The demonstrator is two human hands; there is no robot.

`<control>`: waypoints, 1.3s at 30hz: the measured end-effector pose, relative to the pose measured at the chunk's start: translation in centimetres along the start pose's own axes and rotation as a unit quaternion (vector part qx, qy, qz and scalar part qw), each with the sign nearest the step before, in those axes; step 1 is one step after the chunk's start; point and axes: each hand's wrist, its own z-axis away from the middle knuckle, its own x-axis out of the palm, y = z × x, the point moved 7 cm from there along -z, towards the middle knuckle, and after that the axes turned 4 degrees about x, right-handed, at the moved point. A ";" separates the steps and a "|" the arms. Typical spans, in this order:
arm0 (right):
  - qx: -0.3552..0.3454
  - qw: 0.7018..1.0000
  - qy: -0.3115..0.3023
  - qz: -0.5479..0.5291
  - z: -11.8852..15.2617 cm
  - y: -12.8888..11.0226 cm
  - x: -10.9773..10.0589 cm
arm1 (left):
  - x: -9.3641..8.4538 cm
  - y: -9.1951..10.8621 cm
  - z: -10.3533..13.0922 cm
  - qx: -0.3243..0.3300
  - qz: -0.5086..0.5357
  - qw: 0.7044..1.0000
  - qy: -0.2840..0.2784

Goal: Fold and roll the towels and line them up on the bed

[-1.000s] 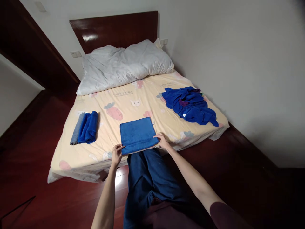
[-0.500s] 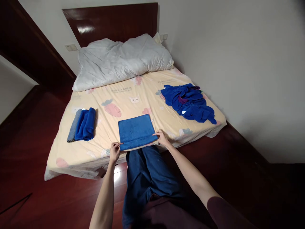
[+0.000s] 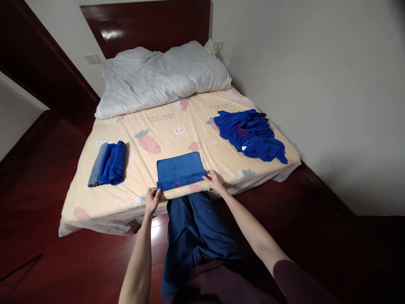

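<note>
A blue towel (image 3: 180, 168) lies spread near the bed's front edge, its near edge folded up in a narrow strip. My left hand (image 3: 152, 197) pinches the near left corner. At the near right corner, my right hand (image 3: 214, 181) grips the towel between thumb and fingers. To the left sit rolled towels, a blue one (image 3: 117, 162) beside a grey one (image 3: 97, 165). A loose heap of blue towels (image 3: 253, 137), with a bit of purple showing, lies on the right side of the bed.
The bed (image 3: 126, 202) wears a cream sheet with carrot and rabbit prints. A white quilt (image 3: 164, 78) is bunched against the dark wooden headboard (image 3: 152, 25). A grey-white wall (image 3: 310, 93) rises on the right, and dark red flooring (image 3: 34, 194) surrounds the bed.
The towel's near edge has been folded over away from me, so the towel is shorter and more bedsheet shows in front. Both hands keep hold of its near corners.
</note>
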 end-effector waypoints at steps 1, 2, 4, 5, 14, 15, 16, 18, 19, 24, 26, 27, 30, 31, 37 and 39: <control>0.001 1.000 0.001 0.000 0.0 0.0 0.0 | 0.0 0.0 0.0 -0.002 0.000 1.000 0.000; 0.001 1.000 0.002 -0.001 0.0 0.0 0.0 | 0.0 0.1 0.0 -0.003 0.001 1.000 0.001; 0.001 1.000 0.004 -0.002 0.0 0.0 0.0 | 0.0 0.1 0.1 -0.005 0.004 1.000 0.002; 0.001 1.000 0.005 -0.002 0.0 0.0 0.0 | 0.0 0.1 0.1 -0.006 0.005 1.000 0.003; 0.010 1.000 0.014 -0.006 -0.4 0.3 0.1 | 0.0 -0.3 0.1 -0.040 0.004 0.999 0.033; 0.012 1.000 0.016 -0.006 -0.4 0.3 0.1 | 0.0 -0.4 0.1 -0.045 0.003 0.998 0.038; 0.015 1.000 0.019 -0.006 -0.5 0.4 0.0 | -0.1 -0.4 0.1 -0.048 0.001 0.998 0.043; 0.020 0.999 0.025 -0.006 -0.5 0.4 0.0 | -0.1 -0.4 0.1 -0.052 -0.003 0.997 0.052; 0.022 0.999 0.028 -0.007 -0.6 0.4 0.0 | -0.1 -0.3 0.1 -0.054 -0.006 0.997 0.055; 0.040 0.998 0.054 -0.013 -0.7 0.4 -0.3 | 0.1 0.1 -0.1 -0.061 -0.029 0.995 0.078; 0.054 0.995 0.080 -0.020 -0.8 0.5 -0.8 | -0.1 0.4 -0.2 -0.064 -0.041 0.993 0.090; 0.061 0.993 0.095 -0.024 -0.8 0.5 -1.2 | -0.4 0.8 -0.2 -0.061 -0.045 0.993 0.095; 0.077 0.988 0.129 -0.032 -0.5 0.2 -2.4 | -1.5 2.9 -0.1 0.005 -0.071 0.994 0.084; 0.077 0.988 0.134 -0.032 -0.2 -0.2 -2.7 | -1.8 3.9 0.0 0.046 -0.085 0.993 0.068; -0.078 0.992 0.062 0.071 0.9 -6.4 -1.9 | -0.1 8.4 0.7 0.223 -0.134 0.962 -0.085; -0.121 0.987 -0.002 0.104 1.1 -7.4 -0.5 | 1.3 8.3 0.6 0.233 -0.141 0.953 -0.130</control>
